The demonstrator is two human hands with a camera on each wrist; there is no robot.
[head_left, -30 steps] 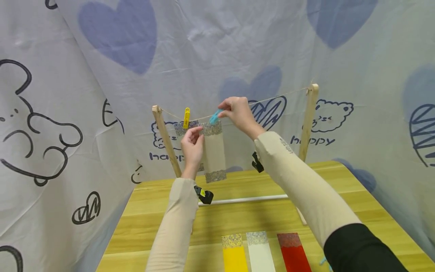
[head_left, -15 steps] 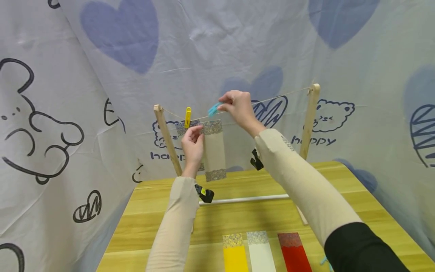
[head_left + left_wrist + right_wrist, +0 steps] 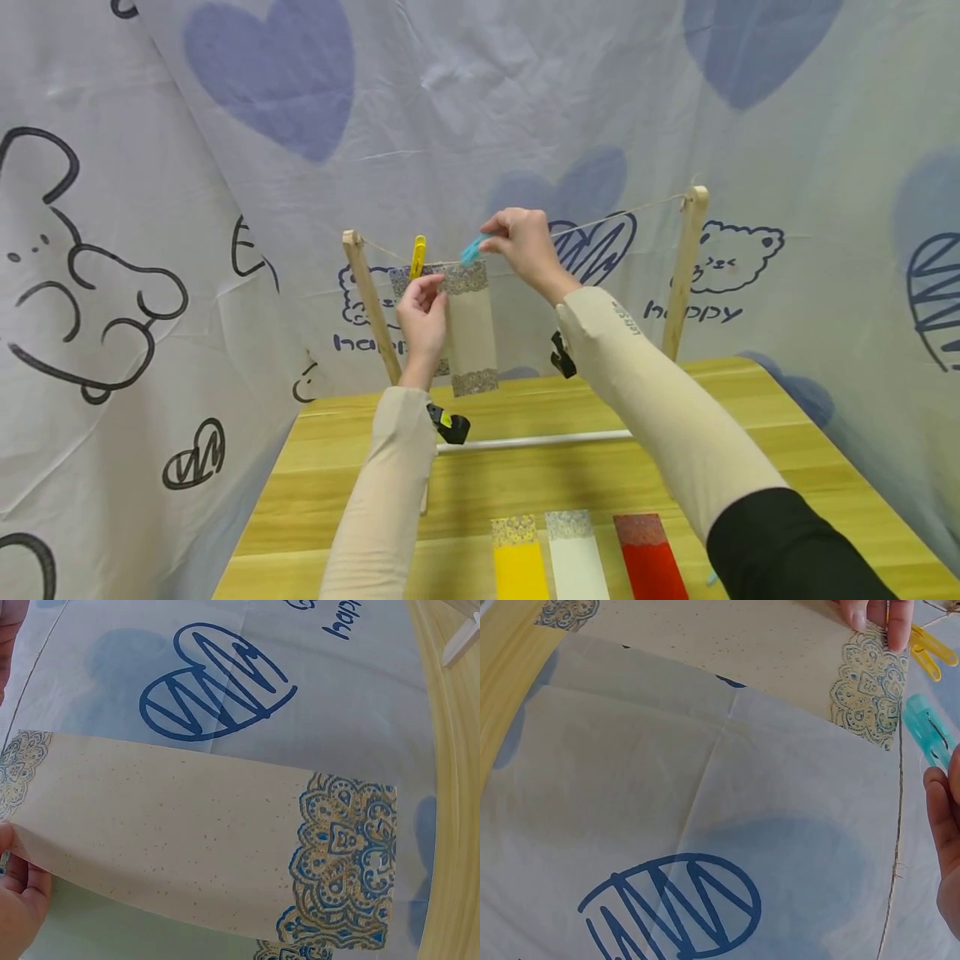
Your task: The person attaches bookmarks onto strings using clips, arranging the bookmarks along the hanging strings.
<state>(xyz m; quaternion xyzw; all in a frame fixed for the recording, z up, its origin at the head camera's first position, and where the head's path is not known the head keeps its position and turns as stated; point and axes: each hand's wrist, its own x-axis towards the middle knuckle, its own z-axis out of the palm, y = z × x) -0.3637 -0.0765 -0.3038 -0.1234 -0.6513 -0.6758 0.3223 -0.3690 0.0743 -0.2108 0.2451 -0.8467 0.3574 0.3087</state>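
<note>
1. Nearest me, a yellow strip, white strip and red strip lie on the table.
2. Beyond, I see the left hand pinching the cream strip near its top, at the line.
3. The right hand pinches a blue clip just beside it.
4. Behind hangs a patterned curtain.

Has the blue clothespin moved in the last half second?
Yes: against the left wooden post in the head view, the blue clothespin has come down slightly.
</note>
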